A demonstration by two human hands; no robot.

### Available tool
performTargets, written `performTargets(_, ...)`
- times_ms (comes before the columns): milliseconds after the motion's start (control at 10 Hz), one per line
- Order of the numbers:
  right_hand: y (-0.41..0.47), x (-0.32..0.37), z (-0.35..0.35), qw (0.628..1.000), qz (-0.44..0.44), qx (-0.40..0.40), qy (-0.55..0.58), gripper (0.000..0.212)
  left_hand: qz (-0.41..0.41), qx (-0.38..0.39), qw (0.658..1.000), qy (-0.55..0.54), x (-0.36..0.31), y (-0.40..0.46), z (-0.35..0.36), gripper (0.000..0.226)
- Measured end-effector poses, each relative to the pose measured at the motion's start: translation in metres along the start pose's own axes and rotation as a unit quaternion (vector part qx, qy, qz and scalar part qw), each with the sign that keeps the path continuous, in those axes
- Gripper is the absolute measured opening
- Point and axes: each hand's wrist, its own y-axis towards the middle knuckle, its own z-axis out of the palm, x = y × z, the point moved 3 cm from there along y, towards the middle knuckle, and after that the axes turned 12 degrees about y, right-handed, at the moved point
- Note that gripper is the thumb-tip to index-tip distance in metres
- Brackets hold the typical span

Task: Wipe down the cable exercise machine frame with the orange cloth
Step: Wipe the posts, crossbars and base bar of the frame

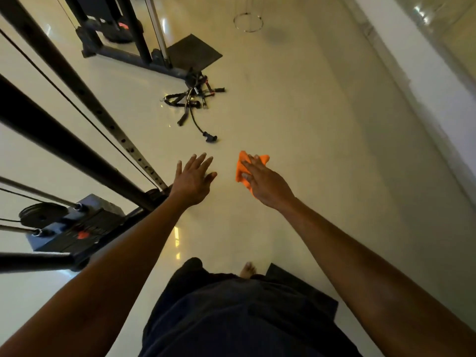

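The cable machine frame point(64, 140) rises along the floor's point(296, 112) left edge, with a heap of cable handles point(193, 99) lying farther out. The left hand point(193, 180) is spread, holding nothing, apart from the frame. The right hand point(262, 181) grips the orange cloth point(242, 166) in the air, clear of the frame.

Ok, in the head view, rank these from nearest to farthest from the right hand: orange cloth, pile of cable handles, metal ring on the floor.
1. orange cloth, held in the right hand.
2. pile of cable handles, on the floor ahead, slightly left.
3. metal ring, farthest, near the top of the view.
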Motion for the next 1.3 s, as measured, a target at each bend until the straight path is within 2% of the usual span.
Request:
performTargets(100,0.023,-0.025,-0.028,0.999,-0.016,0.022,-0.037,0.051,-0.018,-0.012,1.0,-0.018,-0.017,0.031,-0.011,0.063)
performTargets(200,0.059,-0.038,-0.059,0.999,-0.002,0.042,0.005,0.055,-0.028,-0.018,0.999,-0.007,-0.022,0.063,-0.015,0.064)
performTargets(300,0.103,-0.05,-0.083,0.998,-0.017,0.055,0.0,0.054,-0.041,-0.034,0.999,-0.01,-0.011,0.111,-0.023,0.064)
performTargets(400,0.16,-0.065,-0.101,0.995,-0.048,0.073,-0.054,0.049,-0.059,-0.043,0.997,-0.021,0.002,0.157,-0.036,0.064)
performTargets(500,0.231,-0.069,-0.12,0.995,-0.055,0.082,-0.033,0.049,-0.085,-0.054,0.994,-0.03,0.027,0.211,-0.051,0.064)
performTargets(600,0.303,-0.063,-0.138,0.987,-0.059,0.107,-0.104,0.058,-0.111,-0.047,0.992,-0.047,0.054,0.258,-0.069,0.065)
performTargets(700,0.378,-0.045,-0.153,0.967,-0.115,0.142,-0.176,0.054,-0.148,-0.053,0.986,-0.051,0.088,0.302,-0.09,0.066)
performTargets(800,0.456,-0.026,-0.161,0.969,-0.132,0.152,-0.142,0.056,-0.191,-0.054,0.978,-0.057,0.125,0.336,-0.111,0.065)
performTargets(900,0.532,-0.008,-0.158,0.972,-0.147,0.162,-0.089,0.057,-0.248,-0.061,0.965,-0.064,0.163,0.362,-0.126,0.065)
performTargets(1000,0.615,0.01,-0.148,0.959,-0.19,0.192,-0.086,0.056,-0.308,-0.073,0.945,-0.079,0.203,0.388,-0.139,0.066)
performTargets(1300,0.807,0.095,-0.116,0.881,-0.347,0.308,-0.096,0.056,-0.491,-0.091,0.859,-0.115,0.289,0.435,-0.178,0.065)
